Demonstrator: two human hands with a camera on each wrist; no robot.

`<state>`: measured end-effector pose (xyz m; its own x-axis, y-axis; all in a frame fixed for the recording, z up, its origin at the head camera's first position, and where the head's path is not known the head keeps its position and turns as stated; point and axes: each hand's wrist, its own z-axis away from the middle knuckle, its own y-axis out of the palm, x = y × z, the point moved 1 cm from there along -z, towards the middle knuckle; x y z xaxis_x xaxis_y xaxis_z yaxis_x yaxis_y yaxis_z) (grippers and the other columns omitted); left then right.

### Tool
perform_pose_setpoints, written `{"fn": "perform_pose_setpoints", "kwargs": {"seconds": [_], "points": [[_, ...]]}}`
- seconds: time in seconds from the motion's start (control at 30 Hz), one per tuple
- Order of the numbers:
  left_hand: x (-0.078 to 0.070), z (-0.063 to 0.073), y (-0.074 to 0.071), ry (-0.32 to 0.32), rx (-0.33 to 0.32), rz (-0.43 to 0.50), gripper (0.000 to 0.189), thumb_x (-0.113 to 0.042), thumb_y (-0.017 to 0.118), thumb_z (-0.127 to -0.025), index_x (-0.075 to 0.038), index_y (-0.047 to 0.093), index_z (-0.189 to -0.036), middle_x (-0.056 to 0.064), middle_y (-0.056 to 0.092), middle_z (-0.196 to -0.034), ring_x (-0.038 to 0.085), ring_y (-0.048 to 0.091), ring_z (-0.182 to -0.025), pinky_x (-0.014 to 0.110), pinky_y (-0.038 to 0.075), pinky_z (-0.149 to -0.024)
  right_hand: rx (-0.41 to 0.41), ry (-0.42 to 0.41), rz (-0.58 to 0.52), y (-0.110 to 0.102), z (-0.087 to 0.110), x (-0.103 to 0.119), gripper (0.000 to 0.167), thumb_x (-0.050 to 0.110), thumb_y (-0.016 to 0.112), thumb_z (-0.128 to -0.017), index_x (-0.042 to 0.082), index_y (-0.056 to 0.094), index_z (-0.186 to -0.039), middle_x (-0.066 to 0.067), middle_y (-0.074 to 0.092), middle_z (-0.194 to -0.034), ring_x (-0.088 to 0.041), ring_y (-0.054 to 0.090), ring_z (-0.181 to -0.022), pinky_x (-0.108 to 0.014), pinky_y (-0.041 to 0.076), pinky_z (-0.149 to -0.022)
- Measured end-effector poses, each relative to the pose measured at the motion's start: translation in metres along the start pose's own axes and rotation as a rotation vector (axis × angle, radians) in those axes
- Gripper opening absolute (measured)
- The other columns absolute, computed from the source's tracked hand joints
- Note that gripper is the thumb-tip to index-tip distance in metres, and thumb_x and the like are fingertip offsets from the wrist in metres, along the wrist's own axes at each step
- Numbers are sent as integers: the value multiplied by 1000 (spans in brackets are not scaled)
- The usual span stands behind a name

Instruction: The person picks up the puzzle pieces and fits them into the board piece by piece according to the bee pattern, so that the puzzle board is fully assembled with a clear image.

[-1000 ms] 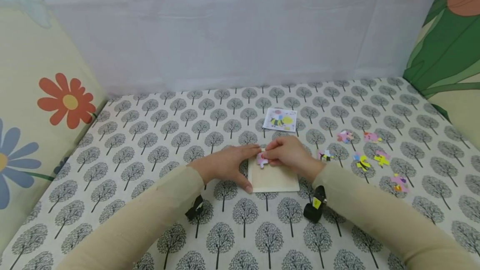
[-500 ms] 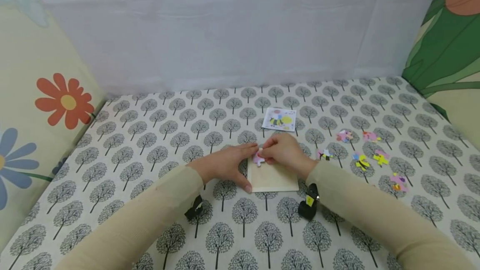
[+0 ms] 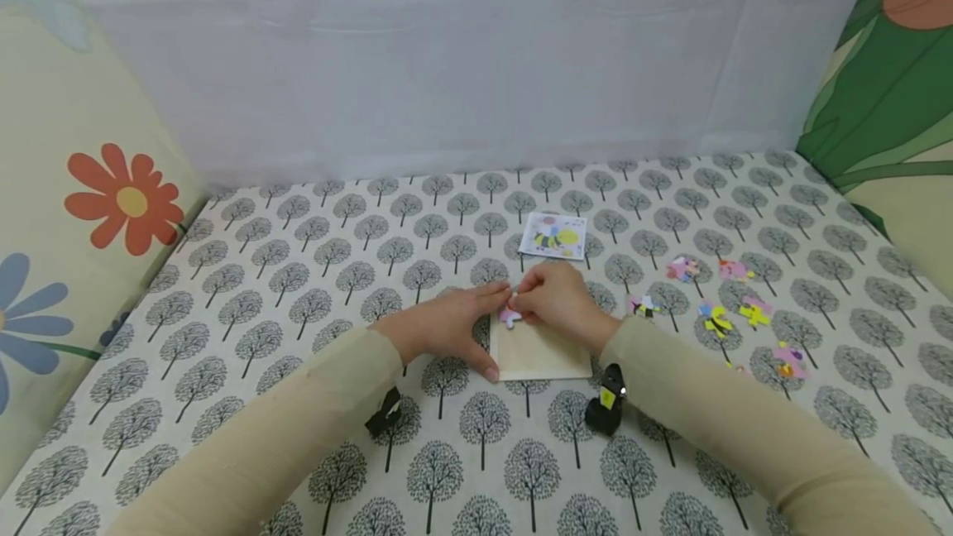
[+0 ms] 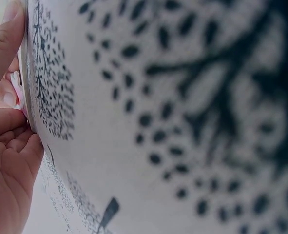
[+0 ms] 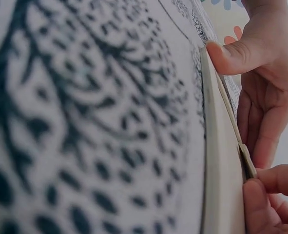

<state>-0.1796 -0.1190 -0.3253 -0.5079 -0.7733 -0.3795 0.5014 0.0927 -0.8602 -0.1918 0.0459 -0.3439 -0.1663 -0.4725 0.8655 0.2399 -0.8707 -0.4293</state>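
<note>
A pale wooden puzzle board [image 3: 543,356] lies in front of me on the tree-print cloth. My left hand [image 3: 450,326] rests along its left side, thumb at the near corner and straight fingers by the far corner. My right hand [image 3: 562,298] pinches a pink puzzle piece [image 3: 510,317] over the board's far left corner, beside the left fingertips. From the right wrist, that piece [image 5: 247,161] appears tilted against the board's raised rim [image 5: 227,107]. In the left wrist view, the left thumb [image 4: 5,46] touches the board's edge.
Behind the board lies a picture card [image 3: 553,236] with a bee on it. Loose puzzle pieces in pink, yellow and black are scattered to the right, among them a yellow and black one [image 3: 716,321] and a pink one [image 3: 789,360]. A white backdrop [image 3: 447,64] rises behind.
My right hand has shifted slightly left with the pink puzzle piece, which has turned a little at the board's far left corner. The left hand has stayed along the board's side.
</note>
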Motion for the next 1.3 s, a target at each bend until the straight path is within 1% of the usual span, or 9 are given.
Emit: {"fn": "perform_pose_setpoints", "kwargs": {"seconds": [0.3, 0.57, 0.83, 1.13, 1.3], "points": [[-1, 0, -1, 1, 6, 2, 110, -45, 80, -64, -7, 20, -147, 5, 11, -155, 29, 19, -140, 46, 17, -114, -24, -46, 69, -1, 0, 1, 12, 8, 75, -73, 5, 63, -76, -6, 64, -68, -11, 57, -57, -19, 49, -52], [1, 0, 0, 0, 2, 1, 110, -46, 80, -64, -8, 20, -147, 5, 11, -155, 31, 19, -140, 47, 17, -114, -24, -79, 125, -1, -2, 2, 13, 9, 75, -73, 6, 63, -73, -4, 63, -65, -11, 55, -56, -19, 46, -50], [1, -1, 0, 5, 6, -10, 109, -47, 80, -64, -9, 20, -147, 4, 10, -155, 31, 19, -140, 48, 17, -114, -22, -151, 222, -1, -2, 3, 14, 10, 75, -72, 7, 62, -69, -3, 60, -60, -10, 51, -52, -18, 42, -46], [1, -1, -1, -2, 14, -17, 109, -47, 79, -64, -9, 19, -147, 4, 8, -155, 32, 19, -139, 49, 16, -113, -21, -172, 233, -1, -3, 4, 14, 10, 75, -72, 7, 62, -70, -3, 60, -63, -11, 52, -55, -18, 42, -48], [1, 0, -1, 2, 22, -5, 108, -46, 79, -65, -9, 20, -147, 4, 8, -155, 32, 18, -140, 49, 16, -114, -17, -148, 192, -1, -4, 1, 14, 9, 76, -72, 6, 62, -72, -4, 62, -65, -11, 53, -55, -19, 45, -49]]}}
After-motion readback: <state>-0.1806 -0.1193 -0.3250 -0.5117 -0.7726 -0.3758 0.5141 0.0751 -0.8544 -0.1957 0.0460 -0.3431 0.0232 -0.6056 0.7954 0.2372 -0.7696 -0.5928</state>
